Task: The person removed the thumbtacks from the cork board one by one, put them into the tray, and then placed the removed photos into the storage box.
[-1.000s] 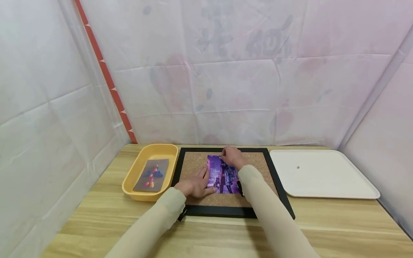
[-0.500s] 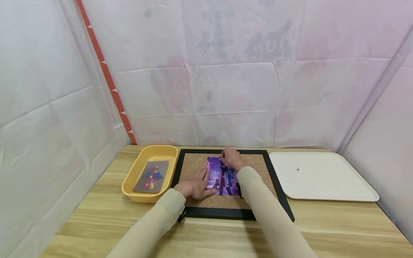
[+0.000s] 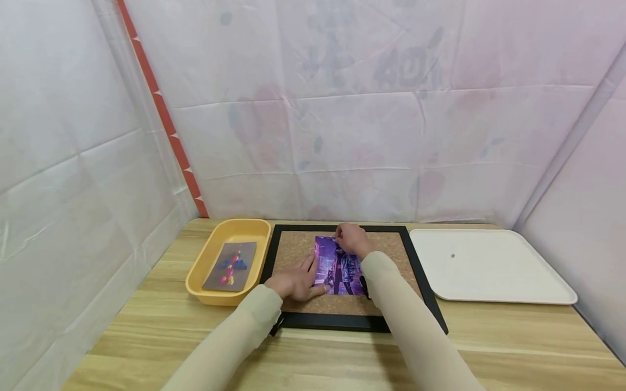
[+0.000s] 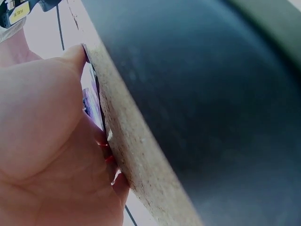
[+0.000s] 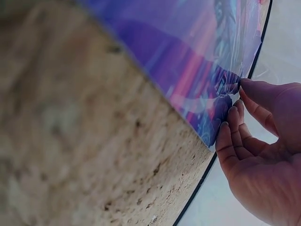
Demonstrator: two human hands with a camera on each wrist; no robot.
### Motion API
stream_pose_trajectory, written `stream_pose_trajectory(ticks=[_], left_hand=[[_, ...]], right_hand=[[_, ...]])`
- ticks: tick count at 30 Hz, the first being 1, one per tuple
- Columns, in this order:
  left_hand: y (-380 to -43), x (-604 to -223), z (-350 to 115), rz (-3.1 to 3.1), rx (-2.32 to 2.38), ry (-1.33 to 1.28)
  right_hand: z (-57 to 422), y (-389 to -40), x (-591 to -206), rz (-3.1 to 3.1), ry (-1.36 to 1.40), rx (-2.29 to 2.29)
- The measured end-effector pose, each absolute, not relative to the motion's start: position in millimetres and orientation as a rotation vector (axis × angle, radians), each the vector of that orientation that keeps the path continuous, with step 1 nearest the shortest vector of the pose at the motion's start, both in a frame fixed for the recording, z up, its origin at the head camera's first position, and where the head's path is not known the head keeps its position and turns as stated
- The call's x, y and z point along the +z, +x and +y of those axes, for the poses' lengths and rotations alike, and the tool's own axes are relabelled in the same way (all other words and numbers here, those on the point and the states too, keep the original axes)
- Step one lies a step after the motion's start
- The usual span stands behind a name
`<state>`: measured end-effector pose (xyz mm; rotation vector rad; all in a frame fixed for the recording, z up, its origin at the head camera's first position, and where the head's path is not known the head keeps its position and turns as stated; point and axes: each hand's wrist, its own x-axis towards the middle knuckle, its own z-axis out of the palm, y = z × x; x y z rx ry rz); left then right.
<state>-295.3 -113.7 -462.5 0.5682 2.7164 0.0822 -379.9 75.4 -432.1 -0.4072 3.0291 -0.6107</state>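
A purple picture print [image 3: 326, 266] with a standing figure lies on a cork board [image 3: 293, 243] with a black frame. My left hand [image 3: 296, 279] rests flat on the print's left edge, fingers and thumb spread; its palm [image 4: 42, 141] fills much of the left wrist view. At the print's upper edge, my right hand [image 3: 353, 239] has its fingers curled. In the right wrist view, its thumb and fingertips pinch a small dark pin-like piece [image 5: 238, 86] against the glossy print [image 5: 183, 61]. The fingers mostly hide that piece, so its exact kind is unclear.
Left of the board stands a yellow tray [image 3: 195, 266] holding a grey card [image 3: 231, 266] with a pink and blue design. A white tray [image 3: 494, 266] to the right carries one tiny dark object [image 3: 452, 255]. White sheeting [image 3: 352, 130] encloses the wooden table [image 3: 313, 355].
Both hands keep their places on the print. Only a slight shift of the head view shows.
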Motion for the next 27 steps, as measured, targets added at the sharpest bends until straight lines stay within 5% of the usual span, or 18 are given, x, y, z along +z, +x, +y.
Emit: stream_pose_trajectory(ticks=[27], left_hand=[[-286.3,-450.9,-110.4,2.735,0.057,0.553]], right_hand=[[77.6,-384.6,-427.2,3.050,-0.521,-0.635]])
